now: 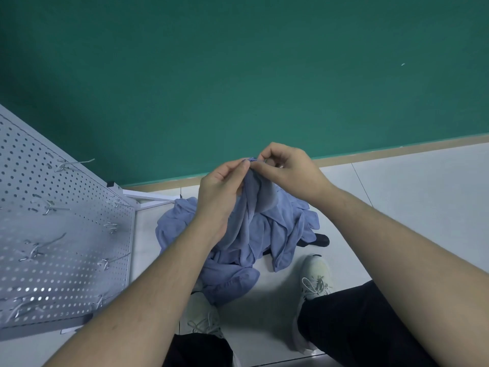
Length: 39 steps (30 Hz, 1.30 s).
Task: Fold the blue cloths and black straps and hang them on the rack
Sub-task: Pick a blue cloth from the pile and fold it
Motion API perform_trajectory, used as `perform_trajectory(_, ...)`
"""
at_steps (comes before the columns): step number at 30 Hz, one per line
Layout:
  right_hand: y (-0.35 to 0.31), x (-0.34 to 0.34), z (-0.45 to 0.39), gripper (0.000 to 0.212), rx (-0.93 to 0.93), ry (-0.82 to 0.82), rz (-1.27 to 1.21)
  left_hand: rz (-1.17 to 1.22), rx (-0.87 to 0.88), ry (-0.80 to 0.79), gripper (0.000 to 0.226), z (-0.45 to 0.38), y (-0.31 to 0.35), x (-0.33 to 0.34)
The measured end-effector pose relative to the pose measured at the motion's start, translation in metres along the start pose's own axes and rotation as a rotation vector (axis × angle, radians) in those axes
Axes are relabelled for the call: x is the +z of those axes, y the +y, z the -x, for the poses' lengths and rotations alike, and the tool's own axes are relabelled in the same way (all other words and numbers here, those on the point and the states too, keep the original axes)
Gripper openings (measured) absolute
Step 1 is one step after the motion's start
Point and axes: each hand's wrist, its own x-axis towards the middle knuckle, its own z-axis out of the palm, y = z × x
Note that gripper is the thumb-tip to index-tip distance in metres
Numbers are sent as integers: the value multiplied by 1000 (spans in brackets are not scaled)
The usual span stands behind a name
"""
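Both hands hold one blue cloth (pixel 254 205) up by its top edge. My left hand (pixel 221 186) pinches the edge from the left and my right hand (pixel 287 168) pinches it from the right, fingertips almost meeting. The cloth hangs down bunched over a heap of blue cloths (pixel 227 276) on the floor. A black strap (pixel 318 239) peeks out at the heap's right side. The white pegboard rack (pixel 60 234) with several bare metal hooks stands at the left.
My two feet in white sneakers (pixel 315 284) stand on the pale tiled floor, just behind the heap. A green wall with a tan skirting board (pixel 397 152) runs behind. The rack's white base frame (pixel 148 200) reaches toward the heap.
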Motion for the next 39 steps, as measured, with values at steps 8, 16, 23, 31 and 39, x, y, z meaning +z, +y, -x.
perform_trajectory(8,6,-26,1,45,-257,-73,555,-209,181,161,16,-5,18,-19)
perform_trajectory(16,-33,-72,12,41,-492,-37,861,-299,323,87,14,16,74,-28)
perform_trajectory(23,-139,-118,19,22,-335,-104,716,-586,496,28,13,46,152,-37)
perform_trajectory(31,-244,-149,36,30,-330,-65,263,-434,562,68,18,102,245,-15)
perform_trajectory(39,-318,-185,72,22,-304,-147,173,-547,757,109,16,149,289,-1)
